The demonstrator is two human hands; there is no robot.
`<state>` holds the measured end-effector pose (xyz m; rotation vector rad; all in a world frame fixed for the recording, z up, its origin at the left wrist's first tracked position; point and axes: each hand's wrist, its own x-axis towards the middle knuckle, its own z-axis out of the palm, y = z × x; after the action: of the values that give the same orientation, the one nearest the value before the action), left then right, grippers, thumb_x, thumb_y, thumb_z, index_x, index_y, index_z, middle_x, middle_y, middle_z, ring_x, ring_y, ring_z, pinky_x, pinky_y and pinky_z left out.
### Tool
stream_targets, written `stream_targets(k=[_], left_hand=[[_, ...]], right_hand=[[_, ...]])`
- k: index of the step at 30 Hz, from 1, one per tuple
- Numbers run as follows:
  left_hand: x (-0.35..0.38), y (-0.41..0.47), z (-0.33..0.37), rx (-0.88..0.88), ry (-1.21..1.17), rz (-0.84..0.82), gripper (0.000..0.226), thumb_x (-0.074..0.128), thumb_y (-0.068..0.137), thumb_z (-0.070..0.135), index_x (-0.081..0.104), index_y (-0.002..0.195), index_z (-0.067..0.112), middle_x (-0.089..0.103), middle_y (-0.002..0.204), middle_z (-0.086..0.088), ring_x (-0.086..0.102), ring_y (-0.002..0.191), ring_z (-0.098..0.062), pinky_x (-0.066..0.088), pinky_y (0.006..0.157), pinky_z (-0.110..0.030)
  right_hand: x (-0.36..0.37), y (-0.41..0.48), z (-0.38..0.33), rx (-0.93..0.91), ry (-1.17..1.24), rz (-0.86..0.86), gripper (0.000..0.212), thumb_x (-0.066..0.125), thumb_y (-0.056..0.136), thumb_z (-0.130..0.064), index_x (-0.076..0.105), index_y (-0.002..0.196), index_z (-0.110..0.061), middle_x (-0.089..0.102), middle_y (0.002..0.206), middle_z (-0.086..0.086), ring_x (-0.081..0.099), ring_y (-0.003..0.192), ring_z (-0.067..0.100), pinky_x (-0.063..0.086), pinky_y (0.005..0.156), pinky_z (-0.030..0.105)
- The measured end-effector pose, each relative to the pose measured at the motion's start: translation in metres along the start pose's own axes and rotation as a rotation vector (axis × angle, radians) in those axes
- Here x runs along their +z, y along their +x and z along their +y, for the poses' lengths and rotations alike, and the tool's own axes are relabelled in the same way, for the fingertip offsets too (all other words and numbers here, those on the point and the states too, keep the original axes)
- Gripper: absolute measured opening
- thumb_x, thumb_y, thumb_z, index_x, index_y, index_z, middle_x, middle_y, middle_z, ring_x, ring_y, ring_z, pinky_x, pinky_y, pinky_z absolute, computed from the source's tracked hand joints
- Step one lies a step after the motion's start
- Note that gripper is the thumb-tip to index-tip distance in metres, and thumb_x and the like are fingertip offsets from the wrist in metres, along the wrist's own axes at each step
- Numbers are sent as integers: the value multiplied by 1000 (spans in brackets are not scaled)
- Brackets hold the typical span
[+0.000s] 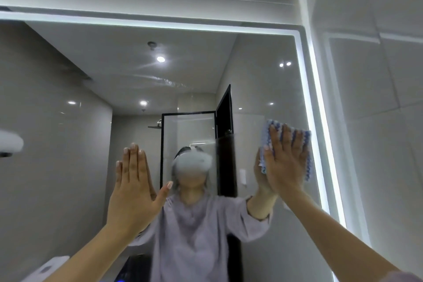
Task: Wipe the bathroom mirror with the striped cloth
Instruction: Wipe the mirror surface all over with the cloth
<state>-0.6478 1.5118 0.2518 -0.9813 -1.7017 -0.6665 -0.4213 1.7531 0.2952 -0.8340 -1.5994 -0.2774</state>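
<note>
Stripes of the cloth (267, 137) show only round the flat right hand (286, 162) pressing it on the mirror (114, 75); left hand (132, 192) flat.

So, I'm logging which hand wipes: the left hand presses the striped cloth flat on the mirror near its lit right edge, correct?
No, it is the right hand that presses the striped cloth flat on the mirror near its lit right edge; the left hand holds nothing. The head view shows this.
</note>
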Motion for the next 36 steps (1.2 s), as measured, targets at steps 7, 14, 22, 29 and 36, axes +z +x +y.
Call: stream_targets(k=[7,14,22,29,36], left_hand=[[-2,2,0,-1,27,2,98,16,83,70,-17,145,1,-25,155,-14,-21,144,-24,-16,116,-33],[0,2,-2,-28,52,-9,98,16,84,71,-23,144,4,-30,153,-11,-24,143,-22,-10,118,-37],[0,2,-2,-37,58,-17,97,17,85,71,-21,145,4,-29,153,-12,-25,143,-21,-8,119,-38],[-3,1,-3,-32,55,-30,97,13,84,72,-25,143,6,-31,153,-11,-25,142,-21,-7,119,-39],[-2,1,-2,-13,48,-4,97,17,85,71,-20,145,4,-26,155,-12,-21,144,-23,-15,117,-33]], right_hand=[[-4,1,-93,-213,166,-22,59,8,99,-48,-4,154,-33,-17,161,-1,-34,141,18,-24,115,36],[-4,-9,-172,-517,198,-187,53,17,105,-38,-5,153,-34,-14,162,-7,-27,144,15,-27,113,36],[3,-3,-157,-609,27,-55,53,23,104,-47,7,154,-37,1,163,-7,-9,150,22,-12,121,40],[6,14,-122,-556,1,17,55,28,102,-48,13,154,-37,6,163,-5,-4,151,23,-5,122,42],[-2,38,-50,-402,-63,18,55,15,100,-53,0,151,-40,4,164,-5,-4,151,22,-5,121,40]])
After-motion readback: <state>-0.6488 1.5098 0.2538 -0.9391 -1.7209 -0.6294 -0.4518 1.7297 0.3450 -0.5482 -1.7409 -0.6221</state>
